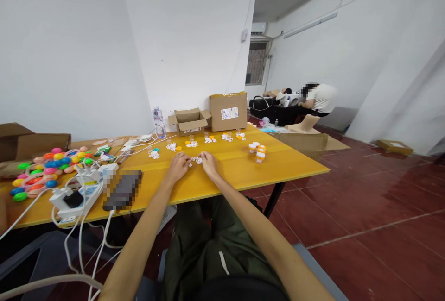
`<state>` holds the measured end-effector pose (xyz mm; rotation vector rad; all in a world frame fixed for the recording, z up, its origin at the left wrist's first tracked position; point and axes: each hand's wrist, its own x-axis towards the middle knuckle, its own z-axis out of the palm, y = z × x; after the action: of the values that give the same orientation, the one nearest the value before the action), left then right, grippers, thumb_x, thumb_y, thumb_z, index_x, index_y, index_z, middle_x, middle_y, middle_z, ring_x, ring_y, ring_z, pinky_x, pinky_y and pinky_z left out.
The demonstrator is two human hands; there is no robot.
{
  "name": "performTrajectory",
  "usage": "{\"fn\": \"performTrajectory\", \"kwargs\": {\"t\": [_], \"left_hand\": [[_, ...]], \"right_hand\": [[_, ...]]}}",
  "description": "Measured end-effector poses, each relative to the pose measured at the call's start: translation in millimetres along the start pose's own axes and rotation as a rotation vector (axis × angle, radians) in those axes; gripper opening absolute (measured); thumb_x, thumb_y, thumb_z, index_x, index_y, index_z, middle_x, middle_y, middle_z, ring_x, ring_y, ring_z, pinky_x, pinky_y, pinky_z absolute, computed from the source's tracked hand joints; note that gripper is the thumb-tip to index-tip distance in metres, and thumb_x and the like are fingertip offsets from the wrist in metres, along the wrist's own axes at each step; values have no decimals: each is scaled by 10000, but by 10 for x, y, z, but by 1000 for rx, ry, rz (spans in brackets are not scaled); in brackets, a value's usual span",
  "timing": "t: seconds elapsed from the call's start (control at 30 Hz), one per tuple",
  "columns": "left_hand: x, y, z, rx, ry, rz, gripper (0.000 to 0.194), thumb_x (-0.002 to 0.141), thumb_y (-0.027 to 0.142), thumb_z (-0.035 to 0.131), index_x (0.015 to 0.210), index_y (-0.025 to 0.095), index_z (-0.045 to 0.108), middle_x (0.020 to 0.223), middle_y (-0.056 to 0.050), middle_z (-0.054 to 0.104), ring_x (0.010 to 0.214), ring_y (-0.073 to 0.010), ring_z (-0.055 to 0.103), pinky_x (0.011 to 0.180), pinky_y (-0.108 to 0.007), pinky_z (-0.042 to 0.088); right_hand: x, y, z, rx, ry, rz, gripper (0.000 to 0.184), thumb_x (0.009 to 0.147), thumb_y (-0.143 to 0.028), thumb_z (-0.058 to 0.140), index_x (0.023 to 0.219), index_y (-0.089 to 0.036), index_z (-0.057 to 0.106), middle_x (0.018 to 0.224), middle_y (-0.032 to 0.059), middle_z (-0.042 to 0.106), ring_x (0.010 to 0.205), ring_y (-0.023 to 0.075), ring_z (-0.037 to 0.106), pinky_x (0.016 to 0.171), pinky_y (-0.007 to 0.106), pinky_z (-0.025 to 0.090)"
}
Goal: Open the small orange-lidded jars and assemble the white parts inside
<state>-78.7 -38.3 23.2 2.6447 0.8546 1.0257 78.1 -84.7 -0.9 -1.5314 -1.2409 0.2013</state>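
Observation:
Close together over the yellow table (236, 171), both of my hands work among small plastic parts. My left hand (178, 166) has its fingers curled, the tips at a tiny white piece (190, 164) too small to name. My right hand (208, 164) is closed, its fingertips at a small clear and white round piece (199, 160). More small white bits (193, 158) lie between the hands. Behind them runs a row of little piles of white parts (210, 140) with clear cups and orange or teal discs. Several small orange-and-white containers (260, 154) stand grouped to the right.
At left are a phone (122, 191), a power strip (83, 199) with white cables, and colourful plastic rings and balls (52, 166). A water bottle (160, 123), an open carton (189, 122) and a closed carton (228, 112) stand at the wall. A person (321, 97) sits at the far right.

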Motion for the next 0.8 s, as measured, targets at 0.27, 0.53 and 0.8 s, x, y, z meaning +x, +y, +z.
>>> {"fn": "performTrajectory", "kwargs": {"t": [0.27, 0.53, 0.8], "left_hand": [[1, -122, 6, 50, 250, -207, 197, 879, 192, 522, 990, 231, 680, 1063, -104, 653, 1076, -291, 611, 998, -445, 489], [-5, -262, 85, -63, 109, -372, 337, 845, 179, 545, 1161, 240, 643, 1131, -102, 694, 1144, -291, 621, 1046, -443, 466], [23, -230, 113, -213, 110, -414, 396, 748, 172, 666, 1136, 245, 631, 1128, -78, 728, 1166, -274, 636, 1076, -431, 435]], "right_hand": [[0, 49, 26, 29, 34, 26, 318, 952, -222, 415, 721, -237, 633, 861, 42, 726, 871, 190, 648, 800, 266, 460], [52, 79, 48, -117, -20, 16, 215, 915, -216, 481, 770, -243, 637, 901, 42, 707, 921, 201, 626, 825, 279, 451], [96, 23, 61, -177, -161, 32, 221, 906, -166, 516, 946, -242, 720, 1030, 50, 750, 1017, 211, 662, 892, 293, 476]]}}
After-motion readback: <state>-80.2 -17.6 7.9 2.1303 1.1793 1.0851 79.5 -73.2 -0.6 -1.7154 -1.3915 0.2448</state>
